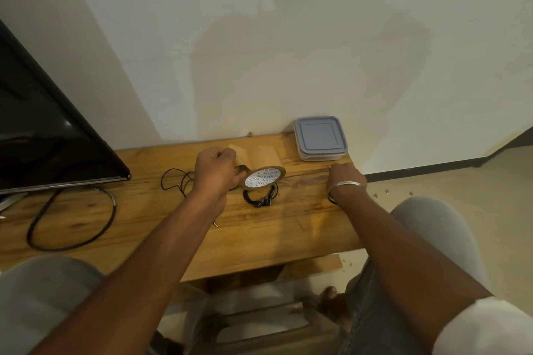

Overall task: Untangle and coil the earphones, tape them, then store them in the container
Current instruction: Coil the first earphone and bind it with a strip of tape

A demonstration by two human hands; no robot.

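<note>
wooden table (pixel 95 216) against stained pale wall (pixel 288 37)

Brown tape roll (pixel 264 178) with a white printed core, black coiled earphones (pixel 259 199), grey-blue container (pixel 320 138), honey-brown wooden table (pixel 144 219), black screen (pixel 43 130), silver bangle (pixel 344 185).

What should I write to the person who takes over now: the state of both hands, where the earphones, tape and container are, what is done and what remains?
Left hand: grips the tape roll, which is tilted just above the table.
Right hand: rests on the table near its right end; whether it holds anything cannot be seen.
Coiled earphones: black bundle on the table, just in front of the roll.
Loose black wire: lies left of the left hand.
Container: far right corner, lid on.
Done: one bundle coiled.
Left: tape it (no tape visible on it), open the container, store it.
</note>
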